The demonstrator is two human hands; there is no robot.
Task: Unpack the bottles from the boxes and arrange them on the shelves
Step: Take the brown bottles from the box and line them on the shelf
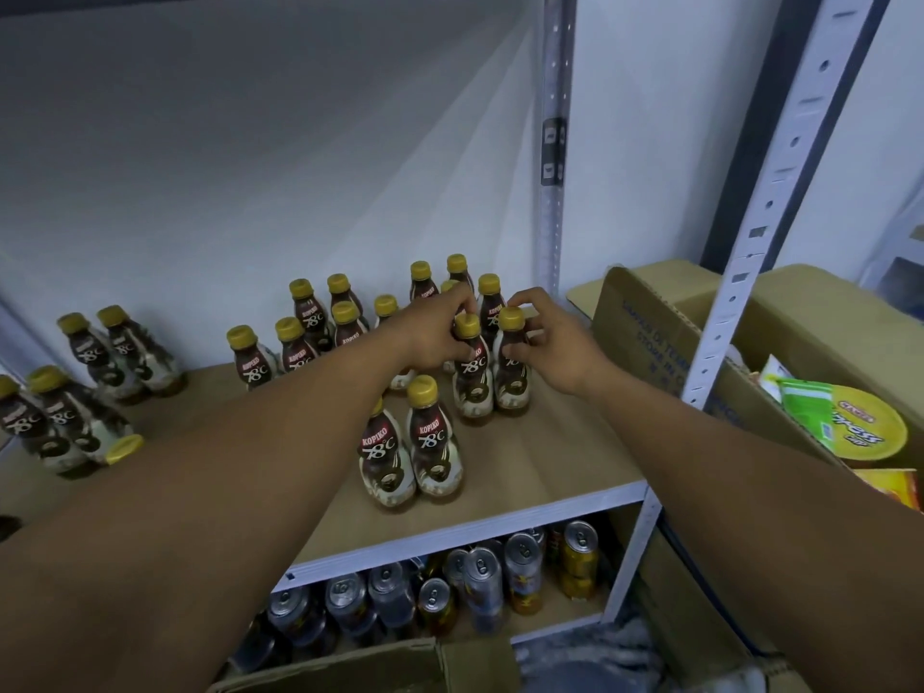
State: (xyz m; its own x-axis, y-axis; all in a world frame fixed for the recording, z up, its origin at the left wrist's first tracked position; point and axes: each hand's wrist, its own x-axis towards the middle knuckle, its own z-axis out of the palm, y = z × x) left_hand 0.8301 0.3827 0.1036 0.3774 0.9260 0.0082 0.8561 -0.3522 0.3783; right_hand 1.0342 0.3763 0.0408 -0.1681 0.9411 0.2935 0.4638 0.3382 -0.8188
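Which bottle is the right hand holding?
The rightmost bottle on the shelf: the right hand pinches its neck under the yellow cap. The neighbouring bottle is in the left hand.

On your shelf [560,442], one bottle pair [430,442] stands in front, a bottle cluster [310,317] behind, more bottles [60,417] left (cans [522,567] underneath), a box [645,337] right.

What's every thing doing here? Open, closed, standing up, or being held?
Left bottle, upright, capped, neck gripped by left hand.
Right bottle, upright, capped, pinched by right hand.
Other bottles, upright, capped.
Far-left bottle, seems tipped over.
Cardboard box, flaps open.
Cans, upright, unopened.
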